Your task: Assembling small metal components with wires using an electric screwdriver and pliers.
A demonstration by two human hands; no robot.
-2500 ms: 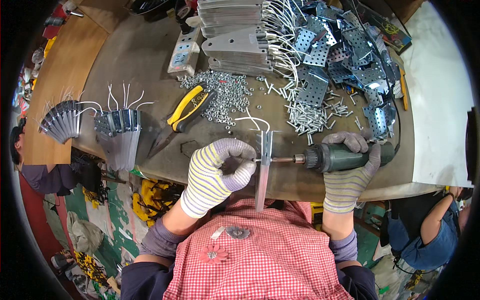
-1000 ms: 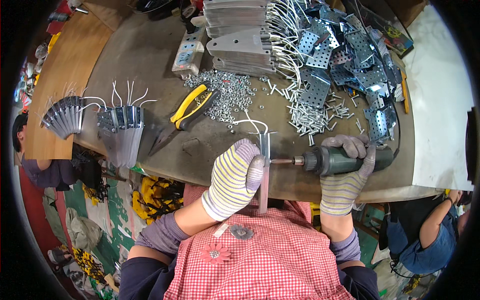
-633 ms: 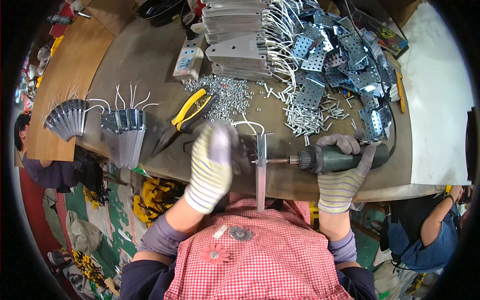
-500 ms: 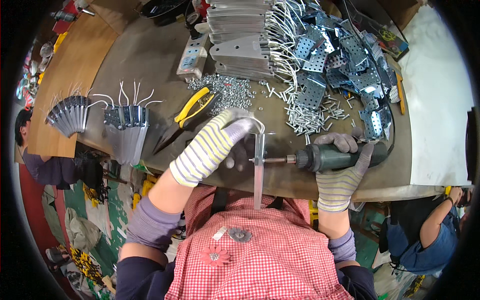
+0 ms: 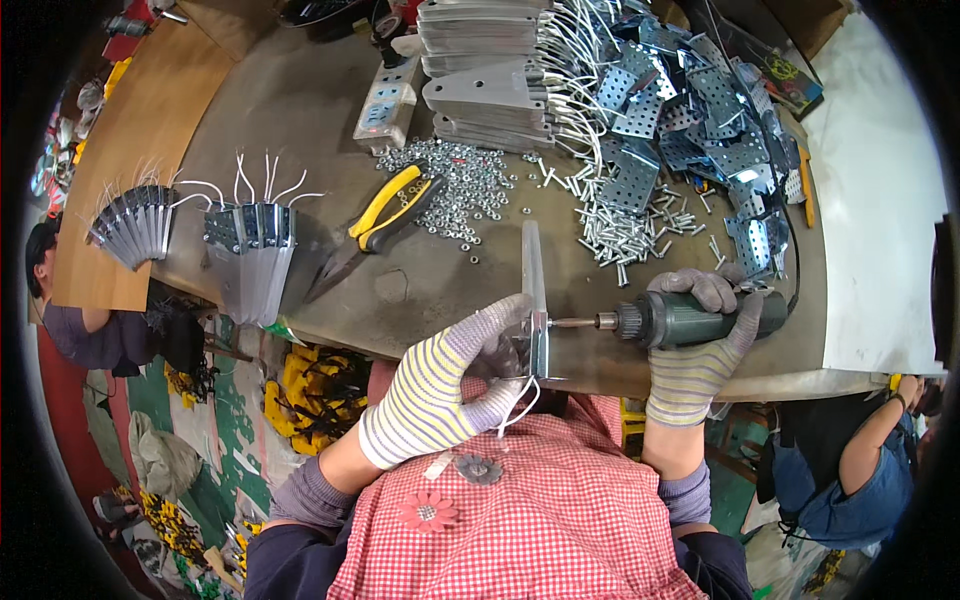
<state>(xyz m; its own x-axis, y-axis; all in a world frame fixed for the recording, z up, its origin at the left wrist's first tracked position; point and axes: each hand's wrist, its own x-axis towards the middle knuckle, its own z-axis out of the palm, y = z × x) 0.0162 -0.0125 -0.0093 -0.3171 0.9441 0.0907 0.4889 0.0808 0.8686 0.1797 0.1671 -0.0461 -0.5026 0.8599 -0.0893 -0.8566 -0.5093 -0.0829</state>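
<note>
My left hand (image 5: 425, 400), in a striped glove, grips a flat grey plate (image 5: 533, 262) held on edge near the table's front. A shiny bracket (image 5: 540, 345) sits at the plate's near end, where a white wire (image 5: 520, 408) hangs toward my apron. My right hand (image 5: 695, 375), gloved as well, is wrapped round a dark green electric screwdriver (image 5: 685, 318) lying level. Its bit (image 5: 575, 322) points left and reaches the bracket's side; whether it sits in a screw I cannot tell. My left fingertips are partly hidden behind the plate.
Yellow-handled pliers (image 5: 385, 215) lie beside scattered nuts (image 5: 465, 185). Behind are loose screws (image 5: 625, 235), perforated brackets (image 5: 715, 130), stacked wired plates (image 5: 485, 95) and a power strip (image 5: 388, 105). Bracketed plates (image 5: 250, 260) fan out at left. A cord (image 5: 795, 240) runs from the screwdriver.
The plate has been turned end for end, so its wire now hangs toward me. My left hand has come nearer my body, and the screwdriver has shifted slightly right.
</note>
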